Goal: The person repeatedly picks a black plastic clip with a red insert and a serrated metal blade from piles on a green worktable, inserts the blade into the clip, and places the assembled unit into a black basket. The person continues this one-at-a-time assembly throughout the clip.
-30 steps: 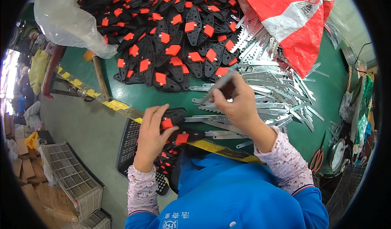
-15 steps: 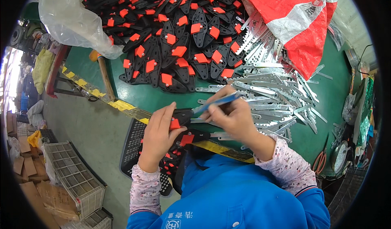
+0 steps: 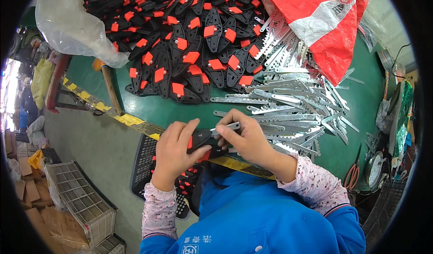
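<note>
My left hand (image 3: 173, 150) is closed around a black plastic piece (image 3: 200, 139) with a red tab, above the table's front edge. A toothed metal strip (image 3: 232, 126) is pinched between the thumb and fingers of my right hand (image 3: 248, 141). Its inner end meets the tip of the black piece; how far it goes in is hidden. Another black piece with a red tab (image 3: 205, 156) lies just below, partly covered by my left hand. Beyond my right hand spreads a pile of toothed metal strips (image 3: 288, 114).
A large heap of black pieces with red tabs (image 3: 180, 51) fills the far table. A red and white sack (image 3: 324, 32) lies at far right, a hammer (image 3: 109, 89) at left, scissors (image 3: 352, 175) at right. Below the edge sits a black crate (image 3: 143, 161).
My right hand has moved slightly left and its grip has changed. The long, bluish-looking strip that stuck out past the fingers now shows only a short, silvery end.
</note>
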Action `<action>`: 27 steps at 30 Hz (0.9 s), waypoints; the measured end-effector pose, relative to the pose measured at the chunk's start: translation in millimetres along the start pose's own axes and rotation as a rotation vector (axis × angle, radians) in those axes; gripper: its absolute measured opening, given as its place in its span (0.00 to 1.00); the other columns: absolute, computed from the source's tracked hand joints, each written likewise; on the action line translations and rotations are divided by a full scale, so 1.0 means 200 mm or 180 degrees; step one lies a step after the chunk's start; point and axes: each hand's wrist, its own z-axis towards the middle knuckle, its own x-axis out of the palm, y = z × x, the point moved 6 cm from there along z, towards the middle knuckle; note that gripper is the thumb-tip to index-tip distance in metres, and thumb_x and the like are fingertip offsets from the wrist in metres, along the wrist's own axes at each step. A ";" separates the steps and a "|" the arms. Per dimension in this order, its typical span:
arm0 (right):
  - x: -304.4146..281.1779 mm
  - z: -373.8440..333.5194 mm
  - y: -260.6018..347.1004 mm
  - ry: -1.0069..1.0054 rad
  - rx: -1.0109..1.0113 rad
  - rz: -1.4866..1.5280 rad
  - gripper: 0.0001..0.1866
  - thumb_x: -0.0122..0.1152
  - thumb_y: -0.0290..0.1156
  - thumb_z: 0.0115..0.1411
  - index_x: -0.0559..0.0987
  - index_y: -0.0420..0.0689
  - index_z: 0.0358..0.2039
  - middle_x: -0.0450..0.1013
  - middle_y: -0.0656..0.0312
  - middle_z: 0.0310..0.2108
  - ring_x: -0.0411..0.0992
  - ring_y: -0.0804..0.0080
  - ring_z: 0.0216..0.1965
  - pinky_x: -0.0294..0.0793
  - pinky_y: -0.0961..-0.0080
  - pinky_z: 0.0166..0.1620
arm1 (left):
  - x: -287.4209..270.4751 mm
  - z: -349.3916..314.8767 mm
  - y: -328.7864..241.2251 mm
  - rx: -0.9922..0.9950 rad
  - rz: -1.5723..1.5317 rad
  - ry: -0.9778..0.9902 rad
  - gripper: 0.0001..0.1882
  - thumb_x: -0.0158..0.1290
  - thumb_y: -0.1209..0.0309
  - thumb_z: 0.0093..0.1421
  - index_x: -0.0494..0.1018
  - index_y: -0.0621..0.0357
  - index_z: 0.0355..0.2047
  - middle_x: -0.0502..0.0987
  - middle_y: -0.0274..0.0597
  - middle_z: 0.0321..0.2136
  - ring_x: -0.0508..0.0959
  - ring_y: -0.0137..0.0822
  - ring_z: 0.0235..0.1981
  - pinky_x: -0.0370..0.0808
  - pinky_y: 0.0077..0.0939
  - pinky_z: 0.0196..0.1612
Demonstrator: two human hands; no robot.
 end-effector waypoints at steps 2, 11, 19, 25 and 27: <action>0.04 -0.03 -0.01 0.0010 0.0209 0.0066 0.11 0.60 0.34 0.74 0.73 0.38 0.42 0.77 0.58 0.31 0.78 0.76 0.31 0.80 0.76 0.35 | 0.02 -0.02 -0.01 -0.0051 0.0170 -0.0093 0.37 0.75 0.55 0.45 0.78 0.61 0.52 0.77 0.47 0.36 0.79 0.49 0.35 0.79 0.40 0.37; -0.12 0.14 0.18 -0.0893 -0.2038 -0.4329 0.11 0.72 0.37 0.58 0.81 0.45 0.35 0.73 0.59 0.34 0.77 0.58 0.39 0.78 0.62 0.37 | 0.05 0.02 0.04 0.0354 0.0414 0.0421 0.31 0.71 0.52 0.51 0.78 0.59 0.49 0.75 0.42 0.37 0.76 0.46 0.41 0.74 0.41 0.42; -0.16 0.17 0.17 -0.0851 -0.2456 -0.4658 0.06 0.68 0.25 0.52 0.78 0.43 0.30 0.71 0.61 0.31 0.76 0.61 0.34 0.78 0.68 0.33 | -0.01 0.13 0.23 -0.0285 0.0134 0.0130 0.18 0.64 0.74 0.59 0.79 0.62 0.50 0.76 0.48 0.51 0.77 0.51 0.49 0.75 0.42 0.53; -0.26 0.10 0.22 -0.0943 -0.1036 -0.0941 0.08 0.62 0.17 0.64 0.75 0.39 0.42 0.75 0.62 0.37 0.79 0.73 0.34 0.81 0.76 0.39 | 0.05 0.33 0.31 0.0180 0.1252 0.0369 0.25 0.65 0.80 0.47 0.78 0.60 0.49 0.75 0.45 0.51 0.74 0.48 0.50 0.73 0.40 0.51; -0.28 0.07 0.18 -0.0891 -0.0796 -0.0172 0.11 0.60 0.22 0.67 0.72 0.39 0.48 0.73 0.60 0.41 0.78 0.72 0.38 0.85 0.71 0.41 | 0.03 0.35 0.30 0.0096 0.1207 0.0450 0.24 0.67 0.80 0.45 0.78 0.60 0.45 0.75 0.45 0.49 0.74 0.48 0.49 0.72 0.41 0.50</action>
